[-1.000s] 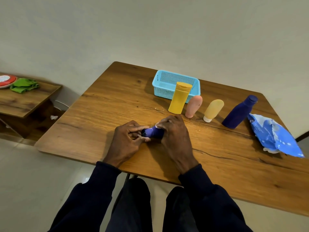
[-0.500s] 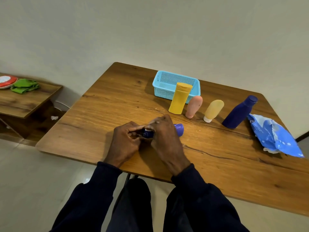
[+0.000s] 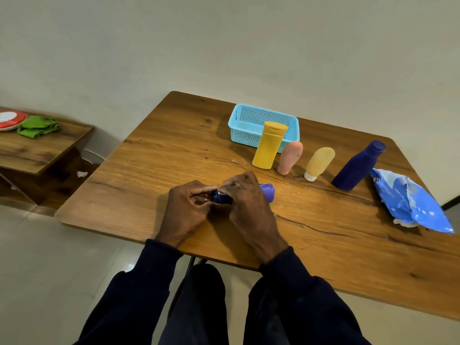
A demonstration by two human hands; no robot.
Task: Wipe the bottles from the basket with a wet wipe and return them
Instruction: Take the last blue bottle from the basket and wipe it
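We are in the wiping step. The small purple plastic bottle [image 3: 268,191] lies on its side near the front of the wooden worktop [image 3: 174,150], caught between both hands. Our left hand [image 3: 189,207] has its fingers curled round the darker end, and our right hand [image 3: 249,202] is curled over the body, so only the rounded end shows past the knuckles. We cannot make out the wet wipe under the fingers.

The light blue perforated plastic basket [image 3: 242,128] sits at the far side and looks empty. Four bottles stand in a row in front of it and off to its right:
- the tall yellow flip-top bottle [image 3: 267,150]
- the pink rounded tube [image 3: 290,158]
- the pale yellow tube on its white cap [image 3: 318,163]
- the dark blue bottle [image 3: 356,168]

The crumpled blue wipes packet [image 3: 410,202] lies at the right edge.

Nothing has gone back in the basket, so we judge the task to be at an early stage. Next we should turn the purple bottle to reach its covered side. Then we need to carry it past the standing row without knocking anything over.
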